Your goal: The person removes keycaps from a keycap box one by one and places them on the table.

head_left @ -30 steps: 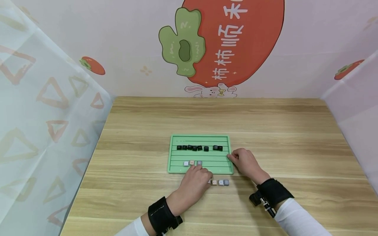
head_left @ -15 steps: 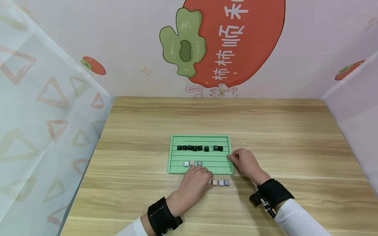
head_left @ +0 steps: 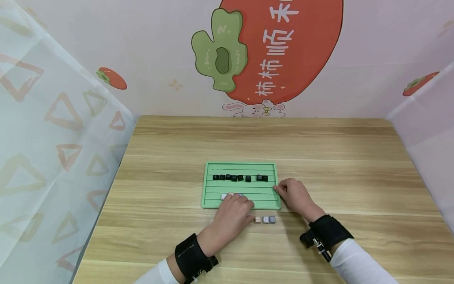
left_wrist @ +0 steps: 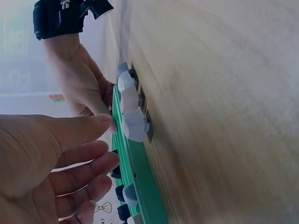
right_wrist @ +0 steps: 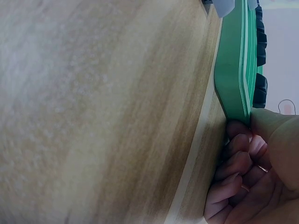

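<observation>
Left hand (head_left: pixel 229 217) slightly farther forward, pale keycaps (head_left: pixel 224 196) now partly behind fingers (head_left: pixel 235 199).

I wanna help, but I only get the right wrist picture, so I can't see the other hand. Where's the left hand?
Observer: In the head view, the left hand is at the near edge of the tray.
Operator: Okay! I see some black ones. How many black keys are on the tray?
Observer: The head view shows eight black keys, in one row across it.
Operator: And how many pale ones are off the tray?
Observer: The left wrist view shows four pale keys lined up on the table, along the tray's near side.
</observation>
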Demonstrator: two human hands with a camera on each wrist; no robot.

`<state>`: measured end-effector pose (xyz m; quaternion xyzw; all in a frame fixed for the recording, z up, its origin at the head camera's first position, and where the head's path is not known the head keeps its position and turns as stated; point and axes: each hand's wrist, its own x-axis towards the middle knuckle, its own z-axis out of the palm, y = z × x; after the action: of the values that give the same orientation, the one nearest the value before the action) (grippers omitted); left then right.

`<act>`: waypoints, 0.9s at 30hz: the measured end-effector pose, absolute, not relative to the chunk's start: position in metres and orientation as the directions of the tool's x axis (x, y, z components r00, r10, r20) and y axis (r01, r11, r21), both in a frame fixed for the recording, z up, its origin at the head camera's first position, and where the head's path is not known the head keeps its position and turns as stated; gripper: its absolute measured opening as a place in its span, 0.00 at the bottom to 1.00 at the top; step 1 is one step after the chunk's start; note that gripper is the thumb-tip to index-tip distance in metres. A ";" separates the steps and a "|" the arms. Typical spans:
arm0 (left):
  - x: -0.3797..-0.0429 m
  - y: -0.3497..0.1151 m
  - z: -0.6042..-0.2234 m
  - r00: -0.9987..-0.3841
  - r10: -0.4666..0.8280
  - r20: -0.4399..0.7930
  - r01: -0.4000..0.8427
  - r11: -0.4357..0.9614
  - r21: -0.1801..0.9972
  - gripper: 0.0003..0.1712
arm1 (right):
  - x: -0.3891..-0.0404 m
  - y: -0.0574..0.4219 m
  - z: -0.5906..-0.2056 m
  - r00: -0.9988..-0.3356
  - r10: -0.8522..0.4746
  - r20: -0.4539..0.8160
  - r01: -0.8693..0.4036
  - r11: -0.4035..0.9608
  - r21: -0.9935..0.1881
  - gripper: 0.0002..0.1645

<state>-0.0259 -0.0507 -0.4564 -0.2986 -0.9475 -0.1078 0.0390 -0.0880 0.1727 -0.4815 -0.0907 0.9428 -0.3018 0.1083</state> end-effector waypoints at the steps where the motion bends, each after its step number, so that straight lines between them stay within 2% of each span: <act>1: -0.027 -0.051 -0.456 -0.820 0.555 0.139 0.572 0.800 0.182 0.14 | -0.088 0.173 -0.482 -0.960 -0.237 -0.150 -0.106 0.801 -0.589 0.25; 10: -0.032 -0.056 -0.451 -0.833 0.531 0.156 0.553 0.806 0.210 0.13 | -0.088 0.173 -0.480 -0.961 -0.225 -0.163 -0.088 0.804 -0.589 0.25; 27: -0.041 -0.065 -0.452 -0.853 0.481 0.202 0.515 0.836 0.188 0.19 | -0.088 0.172 -0.480 -0.960 -0.221 -0.172 -0.080 0.805 -0.588 0.24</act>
<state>-0.0410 -0.0651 -0.4520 -0.2606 -0.9553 -0.1185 0.0735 -0.0879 0.1716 -0.4804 -0.0800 0.9428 -0.3018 0.1169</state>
